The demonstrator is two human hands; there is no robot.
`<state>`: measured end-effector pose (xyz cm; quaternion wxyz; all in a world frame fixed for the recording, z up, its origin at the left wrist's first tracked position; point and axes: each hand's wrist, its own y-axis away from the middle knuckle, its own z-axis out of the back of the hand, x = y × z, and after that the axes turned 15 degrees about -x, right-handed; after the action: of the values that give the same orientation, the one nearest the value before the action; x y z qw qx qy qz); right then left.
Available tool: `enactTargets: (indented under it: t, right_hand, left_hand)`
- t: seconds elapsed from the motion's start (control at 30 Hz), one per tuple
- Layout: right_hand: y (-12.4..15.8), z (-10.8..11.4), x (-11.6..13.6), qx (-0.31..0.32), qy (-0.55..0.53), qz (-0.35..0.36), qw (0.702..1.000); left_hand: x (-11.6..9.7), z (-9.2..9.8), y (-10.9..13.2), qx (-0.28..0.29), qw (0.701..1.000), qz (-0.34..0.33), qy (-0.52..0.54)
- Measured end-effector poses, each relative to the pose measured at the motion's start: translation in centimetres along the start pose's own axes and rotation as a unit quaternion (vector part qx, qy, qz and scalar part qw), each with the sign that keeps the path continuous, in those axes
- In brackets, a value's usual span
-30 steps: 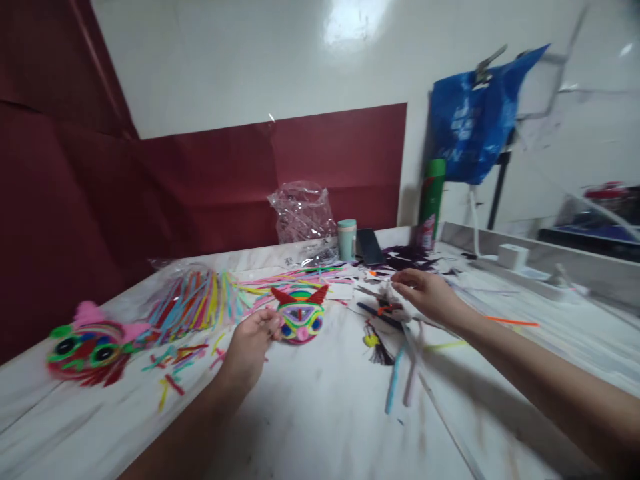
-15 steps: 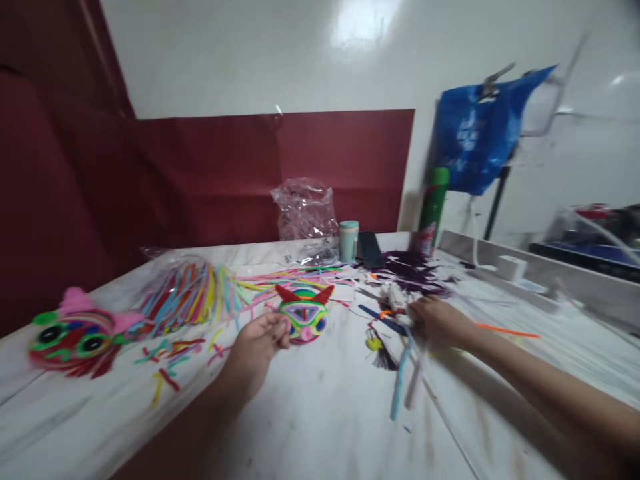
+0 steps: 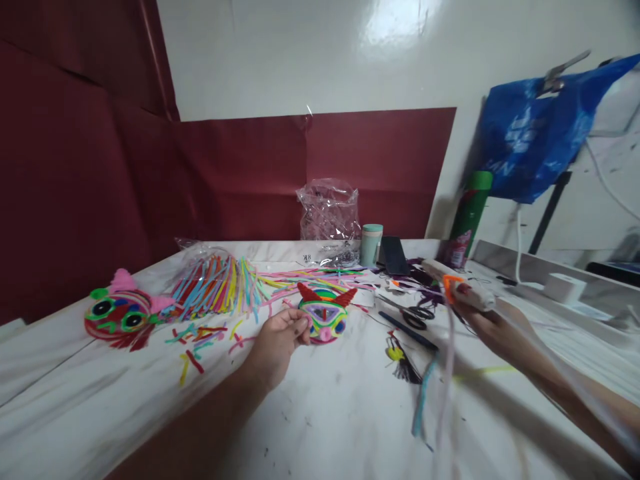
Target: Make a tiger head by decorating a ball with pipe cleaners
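Observation:
Between its thumb and fingers, my left hand (image 3: 283,340) pinches the left edge of a small colourful mask (image 3: 325,321) with red horns and a pink nose. My right hand (image 3: 483,320) is wrapped round a white glue gun (image 3: 453,283) with an orange trigger, raised above the right side of the table. A pale strip and a cord hang near the gun. Below and left of it lie black scissors (image 3: 417,313), a dark blue pen-like stick (image 3: 407,330), a black tassel with a yellow bead (image 3: 400,358) and a light blue strip (image 3: 424,400).
A larger colourful fish-like piece (image 3: 120,312) lies at the left. Beside it are bagged pipe cleaners (image 3: 215,287) and cut bits (image 3: 193,360). Further back stand a mint cup (image 3: 371,245), a dark phone (image 3: 394,255) and a green can (image 3: 470,213).
My right hand has lifted the glue gun off the table and moved it right, uncovering the scissors. My left hand still holds the mask. The whole view has shifted.

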<state>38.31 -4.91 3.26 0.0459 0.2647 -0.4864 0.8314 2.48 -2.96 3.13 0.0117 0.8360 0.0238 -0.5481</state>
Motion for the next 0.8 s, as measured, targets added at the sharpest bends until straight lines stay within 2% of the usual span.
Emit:
enactTargets:
  t: [0.07, 0.17, 0.27, 0.37, 0.43, 0.53, 0.8]
  right_hand:
    - [1.2, 0.5, 2.5, 0.082, -0.058, 0.011, 0.995]
    - [3.4, 1.0, 6.6, 0.145, -0.134, 0.053, 0.979]
    - [5.1, 1.0, 10.0, 0.173, -0.158, 0.109, 0.966]
    - [5.8, 0.5, 12.0, 0.179, -0.165, 0.195, 0.950]
    - [5.9, 0.0, 12.7, 0.184, -0.148, 0.231, 0.944]
    - [6.1, -0.9, 12.9, 0.203, -0.116, 0.249, 0.940]
    - [6.6, -3.1, 11.8, 0.188, -0.096, 0.306, 0.928]
  left_hand:
    - [0.1, -0.1, 0.0, -0.007, 1.000, -0.006, 0.000]
    - [0.2, 0.0, 0.0, -0.016, 1.000, -0.024, 0.000]
    - [0.3, 0.2, -0.2, -0.025, 0.999, -0.046, -0.005]
    - [0.2, 0.4, -0.3, -0.032, 0.998, -0.054, -0.009]
    - [0.1, 0.5, -0.4, -0.036, 0.998, -0.055, -0.009]
    - [0.0, 0.6, -0.4, -0.037, 0.998, -0.059, -0.006]
    - [-0.3, 0.7, -0.1, -0.034, 0.998, -0.062, 0.003]
